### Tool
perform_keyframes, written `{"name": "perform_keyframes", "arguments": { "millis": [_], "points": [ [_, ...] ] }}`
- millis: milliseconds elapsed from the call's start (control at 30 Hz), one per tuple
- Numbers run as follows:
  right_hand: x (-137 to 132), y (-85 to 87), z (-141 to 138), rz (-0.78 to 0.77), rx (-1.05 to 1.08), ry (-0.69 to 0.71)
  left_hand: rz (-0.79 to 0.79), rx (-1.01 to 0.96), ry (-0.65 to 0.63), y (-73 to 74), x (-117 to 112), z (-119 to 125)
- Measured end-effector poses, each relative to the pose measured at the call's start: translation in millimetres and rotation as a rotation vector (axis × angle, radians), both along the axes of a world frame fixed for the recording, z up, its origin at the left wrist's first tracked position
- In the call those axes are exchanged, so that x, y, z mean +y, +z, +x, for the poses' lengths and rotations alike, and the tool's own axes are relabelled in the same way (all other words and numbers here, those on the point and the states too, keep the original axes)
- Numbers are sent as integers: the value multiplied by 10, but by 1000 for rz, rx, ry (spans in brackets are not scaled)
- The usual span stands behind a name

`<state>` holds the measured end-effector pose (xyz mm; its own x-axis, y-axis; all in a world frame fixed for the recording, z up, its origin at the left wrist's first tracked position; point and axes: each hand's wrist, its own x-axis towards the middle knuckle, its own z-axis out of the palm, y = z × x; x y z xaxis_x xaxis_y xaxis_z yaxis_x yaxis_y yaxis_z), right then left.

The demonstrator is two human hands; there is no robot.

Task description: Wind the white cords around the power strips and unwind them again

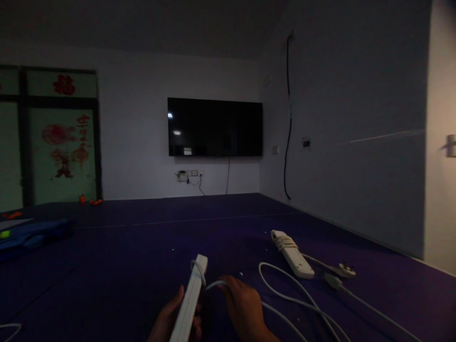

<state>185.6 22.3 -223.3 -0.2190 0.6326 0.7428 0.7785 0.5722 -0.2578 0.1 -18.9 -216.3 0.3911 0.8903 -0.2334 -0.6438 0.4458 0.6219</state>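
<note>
My left hand (170,319) grips a long white power strip (190,298) from below, holding it on edge at the bottom centre of the view. A white cord (199,271) is looped round the strip's far end. My right hand (243,308) is closed on that same cord just right of the strip. More of the white cord (285,297) trails loosely to the right over the dark purple floor (124,266).
A second white power strip (292,254) with its cord wrapped round it lies ahead to the right, its plug (345,270) beside it. A blue object (32,235) sits at the left. A wall-mounted television (214,127) hangs ahead. The room is dim.
</note>
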Motion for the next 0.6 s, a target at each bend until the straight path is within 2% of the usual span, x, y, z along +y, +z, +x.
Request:
{"name": "perform_keyframes", "arguments": {
  "millis": [67, 167, 267, 400, 500, 600],
  "points": [
    [7, 1, 9, 3, 13, 7, 8, -54, -102, -35, 40, -38],
    [31, -12, 25, 44, 12, 28, 31, -147, -144, -47, 70, -78],
    [48, -29, 24, 80, -2, 22, -7, -200, -106, -7, 55, -81],
    [40, -48, -14, 33, -142, 42, -41, -281, 4, 13, 44, -69],
    [37, -67, -38, 12, -216, 59, -23, -303, -8, -13, 59, -78],
    [46, -77, -29, 59, -167, 30, -13, -283, -68, -5, 52, -83]
  ]
}}
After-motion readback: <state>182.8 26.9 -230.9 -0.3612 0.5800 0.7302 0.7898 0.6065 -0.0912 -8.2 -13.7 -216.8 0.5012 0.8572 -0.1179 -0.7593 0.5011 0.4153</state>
